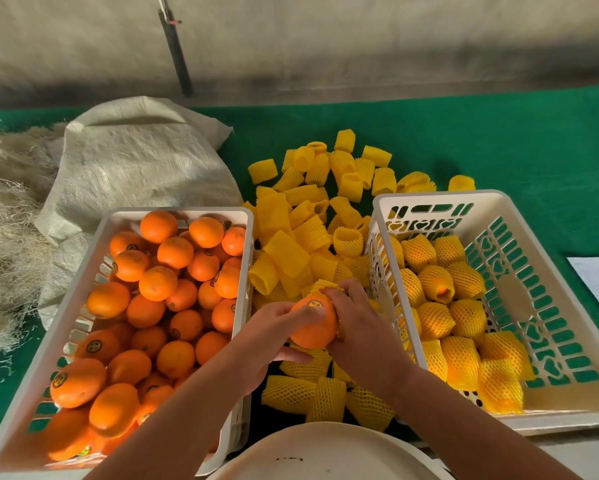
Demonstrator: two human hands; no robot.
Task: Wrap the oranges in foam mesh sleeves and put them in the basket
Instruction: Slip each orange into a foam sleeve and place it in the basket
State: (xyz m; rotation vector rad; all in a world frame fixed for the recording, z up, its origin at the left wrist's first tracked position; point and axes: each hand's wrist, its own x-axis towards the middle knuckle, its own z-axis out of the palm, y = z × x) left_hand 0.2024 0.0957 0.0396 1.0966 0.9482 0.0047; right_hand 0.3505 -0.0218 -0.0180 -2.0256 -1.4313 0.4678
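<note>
Left hand grips an orange; right hand pinches a yellow foam sleeve against it, between two baskets.

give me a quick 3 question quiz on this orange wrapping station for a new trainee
1. True or false: the orange held between the left hand and the right hand is already fully covered by a sleeve.
2. Which basket holds the wrapped oranges? A) the left basket B) the right basket
3. Fill in: the pile of empty yellow sleeves lies ____ the two baskets.

Key
1. False: its skin and sticker still show; a sleeve sits bunched at its far end.
2. B
3. between
</note>
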